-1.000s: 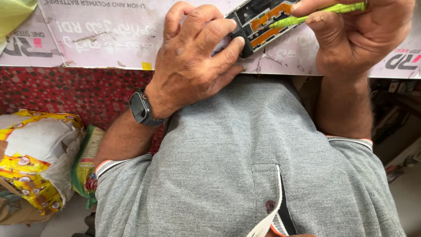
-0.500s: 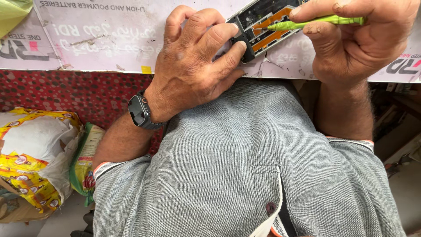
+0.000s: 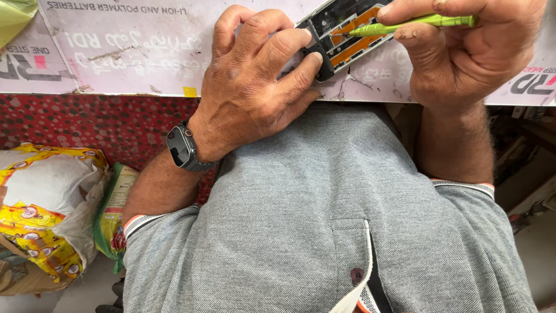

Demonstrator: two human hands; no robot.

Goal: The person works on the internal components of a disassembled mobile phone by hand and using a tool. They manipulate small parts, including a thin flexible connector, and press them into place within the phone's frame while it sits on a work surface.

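Note:
An opened phone (image 3: 341, 37) with dark frame and orange inner parts lies on the worktop's printed white mat (image 3: 133, 52). My left hand (image 3: 255, 87), with a dark smartwatch (image 3: 180, 146) on its wrist, presses down on the phone's near end and holds it in place. My right hand (image 3: 469, 52) grips a slim green screwdriver (image 3: 414, 24). Its tip rests inside the open phone near the top edge of the view. The far part of the phone is cut off by the frame.
A red spotted cloth (image 3: 87, 119) hangs below the worktop edge. A white and yellow plastic sack (image 3: 43, 208) and a green packet (image 3: 113, 208) lie on the floor at left. My grey shirt (image 3: 324, 232) fills the lower middle.
The screwdriver and my right hand have shifted slightly lower in view, its tip now further inside the phone. My left hand keeps the same hold.

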